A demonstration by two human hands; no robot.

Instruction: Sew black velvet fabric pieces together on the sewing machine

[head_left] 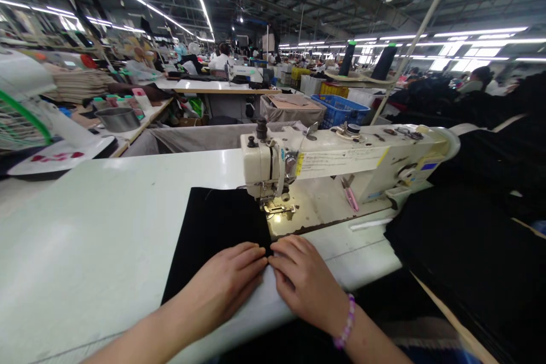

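A piece of black fabric (217, 227) lies flat on the pale table, its far right edge reaching under the needle area of a cream sewing machine (315, 153). My left hand (232, 278) rests over the near right part of the fabric, fingers together and closed at its edge. Fingertip to fingertip with it, my right hand (305, 276) pinches the same edge from the right, just in front of the machine's metal bed. A purple and white bead bracelet (346, 321) circles the right wrist. The undersides of both hands' fingers are hidden.
Pink-handled thread snips (350, 194) lie on the machine bed. Piled black fabric (469, 273) crowds the right side. A white fan (25, 108) and metal bowl (118, 119) stand at left. Behind the machine are a blue basket (343, 111) and other workstations with people.
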